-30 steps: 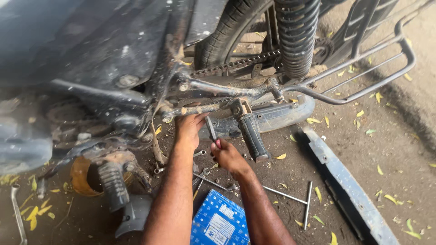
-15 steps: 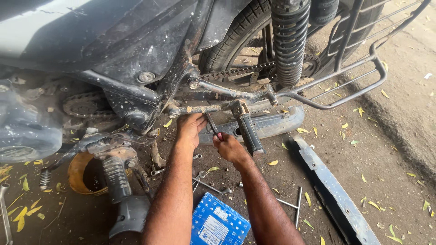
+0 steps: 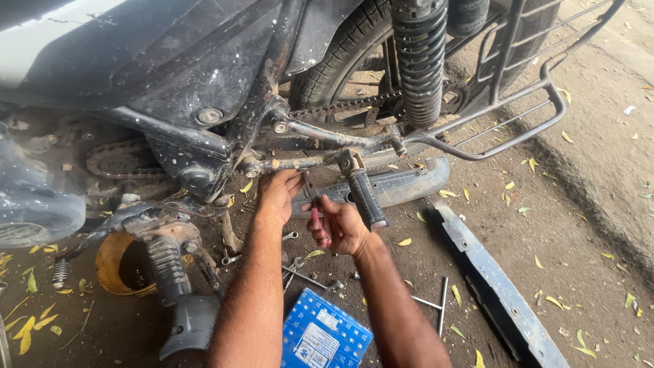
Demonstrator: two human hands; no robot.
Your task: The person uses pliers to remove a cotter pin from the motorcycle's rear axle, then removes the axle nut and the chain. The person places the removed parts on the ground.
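Hands work under a motorcycle, close to its rusty frame tube (image 3: 293, 163), with the ground below covered by dust and yellow leaves. The left hand (image 3: 278, 196) reaches up to the tube, and its fingers are curled near the bolt area; whether they press on a part or only touch it, I cannot tell. The right hand (image 3: 340, 228) has its fingers closed around a slim tool with a reddish handle (image 3: 314, 217), and the long axis of this tool runs almost vertical, from 6 o'clock up to 12 o'clock, with the tip pointing at the tube. The tube lies at about 12 o'clock from the right hand, and the left hand is the nearer one to it. The black footrest (image 3: 366, 196) hangs just beside the right hand, at 1 o'clock. Loose wrenches (image 3: 300, 269) lie on the ground between the arms, and a blue box (image 3: 325, 337) sits at 6 o'clock.
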